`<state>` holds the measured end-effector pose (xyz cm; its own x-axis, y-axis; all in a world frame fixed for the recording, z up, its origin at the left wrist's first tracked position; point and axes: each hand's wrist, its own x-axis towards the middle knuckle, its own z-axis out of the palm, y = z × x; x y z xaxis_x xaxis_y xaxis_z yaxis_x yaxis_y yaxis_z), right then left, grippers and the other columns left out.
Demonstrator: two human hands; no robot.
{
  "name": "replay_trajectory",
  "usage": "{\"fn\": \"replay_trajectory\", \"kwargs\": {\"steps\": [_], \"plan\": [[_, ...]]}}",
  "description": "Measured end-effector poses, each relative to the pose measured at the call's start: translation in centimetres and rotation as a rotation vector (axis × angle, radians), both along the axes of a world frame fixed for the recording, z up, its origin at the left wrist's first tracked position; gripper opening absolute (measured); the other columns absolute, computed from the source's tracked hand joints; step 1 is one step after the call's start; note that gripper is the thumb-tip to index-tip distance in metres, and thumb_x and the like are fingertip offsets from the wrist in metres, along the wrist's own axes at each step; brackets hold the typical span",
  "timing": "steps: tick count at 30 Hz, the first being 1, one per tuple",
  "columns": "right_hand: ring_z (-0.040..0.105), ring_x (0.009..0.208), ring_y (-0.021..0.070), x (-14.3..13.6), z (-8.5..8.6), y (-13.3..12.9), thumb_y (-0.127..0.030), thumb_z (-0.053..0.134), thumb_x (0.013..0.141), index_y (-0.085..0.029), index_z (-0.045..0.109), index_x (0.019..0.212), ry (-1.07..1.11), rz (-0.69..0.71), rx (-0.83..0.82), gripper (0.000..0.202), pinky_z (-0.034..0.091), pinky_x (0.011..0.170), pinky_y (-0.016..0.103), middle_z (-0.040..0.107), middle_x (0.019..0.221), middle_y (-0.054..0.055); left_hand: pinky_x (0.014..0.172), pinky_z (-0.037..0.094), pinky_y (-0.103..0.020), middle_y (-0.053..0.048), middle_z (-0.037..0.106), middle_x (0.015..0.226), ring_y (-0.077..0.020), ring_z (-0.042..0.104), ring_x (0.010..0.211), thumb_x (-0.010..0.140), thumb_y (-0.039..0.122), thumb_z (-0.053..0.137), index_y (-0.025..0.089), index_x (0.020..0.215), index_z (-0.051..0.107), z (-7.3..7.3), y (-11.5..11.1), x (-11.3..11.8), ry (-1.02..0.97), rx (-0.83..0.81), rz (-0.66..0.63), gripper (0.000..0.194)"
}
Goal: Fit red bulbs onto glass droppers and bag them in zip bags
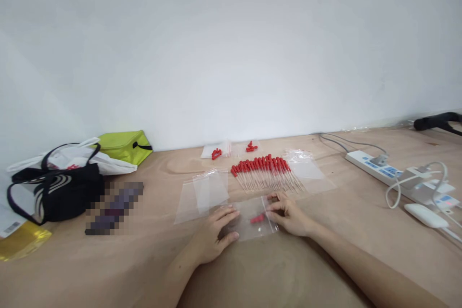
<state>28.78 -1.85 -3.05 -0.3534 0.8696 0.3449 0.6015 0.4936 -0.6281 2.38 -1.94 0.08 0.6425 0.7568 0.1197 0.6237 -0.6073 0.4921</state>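
Observation:
A clear zip bag (243,231) lies flat on the table in front of me, with a small red piece (257,219) inside near its right end. My left hand (212,236) rests on the bag's left end, thumb and fingers apart. At the right end, my right hand (287,214) has its curled fingers and thumb closed on the zip edge. Just beyond lies a fanned row of thin pale sticks with red heads (262,163). Flat clear bags (211,190) lie left of the row, and more bags (306,168) are on its right.
Two small clusters of red pieces (216,154) lie on bags by the wall. To the left are a black bag (72,192), a lime-green bag (124,147) and a pixelated item (115,209). A power strip (371,166) with cables and a white device (426,215) sit right.

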Motion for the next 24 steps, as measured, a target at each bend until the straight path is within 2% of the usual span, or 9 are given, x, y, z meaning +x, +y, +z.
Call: {"fn": "replay_trajectory", "kwargs": {"steps": [2,5,7,10,13,17,21,24], "plan": [[0.055,0.083,0.0227,0.8,0.2,1.0,-0.032,0.051,0.074,-0.023,0.064,0.069,0.088,-0.134,-0.05,0.017,0.045,0.072,0.037,0.059,0.089,0.008,0.098,0.035,-0.041,-0.005,0.049,0.125,-0.0229,0.04,0.119,0.083,0.034,0.048,0.025,0.118,0.051,0.0,0.1,-0.2,-0.043,0.019,0.006,0.037],[0.055,0.063,0.0175,1.9,1.2,3.6,-0.031,0.051,0.071,-0.02,0.058,0.066,0.14,-0.44,-0.1,0.014,0.044,0.06,0.031,0.059,0.067,0.003,0.095,0.039,-0.037,-0.005,0.055,0.116,-0.0211,0.046,0.112,0.083,0.03,0.046,0.023,0.111,0.056,0.1,0.0,-0.4,-0.099,0.055,0.026,0.03],[0.055,0.063,0.0159,2.2,1.9,6.0,-0.03,0.052,0.069,-0.018,0.057,0.069,0.134,-0.629,-0.079,0.013,0.043,0.063,0.028,0.059,0.066,0.001,0.09,0.043,-0.035,-0.006,0.058,0.109,-0.02,0.052,0.103,0.082,0.028,0.048,0.023,0.106,0.059,0.3,-0.2,-0.4,-0.103,0.05,0.025,0.027],[0.056,0.075,0.0178,2.0,2.8,9.4,-0.031,0.051,0.07,-0.016,0.058,0.088,0.136,-0.75,-0.065,0.025,0.041,0.069,0.029,0.06,0.077,0.004,0.085,0.045,-0.034,-0.005,0.06,0.105,-0.0195,0.054,0.097,0.08,0.027,0.051,0.023,0.103,0.06,0.6,-0.4,-0.3,-0.085,0.021,0.007,0.026],[0.055,0.087,0.0215,1.3,3.1,11.7,-0.033,0.05,0.07,-0.013,0.057,0.1,0.144,-0.832,-0.072,0.037,0.04,0.074,0.032,0.059,0.091,0.011,0.086,0.044,-0.033,-0.006,0.06,0.106,-0.0196,0.054,0.098,0.08,0.027,0.05,0.022,0.104,0.061,0.7,-0.5,-0.3,-0.077,0.003,-0.003,0.027],[0.054,0.09,0.0273,0.6,2.9,12.9,-0.036,0.051,0.068,-0.012,0.062,0.09,0.181,-0.879,-0.104,0.034,0.039,0.075,0.037,0.055,0.101,0.017,0.09,0.042,-0.033,-0.006,0.059,0.11,-0.019,0.053,0.104,0.082,0.025,0.047,0.021,0.105,0.061,0.6,-0.4,-0.5,-0.086,-0.03,-0.025,0.027],[0.057,0.084,0.0263,1.1,3.2,12.9,-0.038,0.055,0.064,-0.014,0.064,0.074,0.281,-0.861,-0.128,0.027,0.041,0.07,0.035,0.06,0.09,0.014,0.092,0.041,-0.035,-0.007,0.059,0.112,-0.0202,0.052,0.106,0.079,0.025,0.053,0.021,0.105,0.061,0.5,-0.4,-0.7,-0.097,-0.05,-0.043,0.028],[0.059,0.074,0.0213,2.4,3.9,11.7,-0.04,0.054,0.066,-0.014,0.06,0.073,0.403,-0.797,-0.133,0.027,0.044,0.064,0.03,0.063,0.076,0.009,0.093,0.04,-0.037,-0.006,0.058,0.114,-0.0212,0.051,0.107,0.077,0.025,0.055,0.022,0.107,0.06,0.4,-0.3,-0.8,-0.099,-0.056,-0.037,0.03]]}}
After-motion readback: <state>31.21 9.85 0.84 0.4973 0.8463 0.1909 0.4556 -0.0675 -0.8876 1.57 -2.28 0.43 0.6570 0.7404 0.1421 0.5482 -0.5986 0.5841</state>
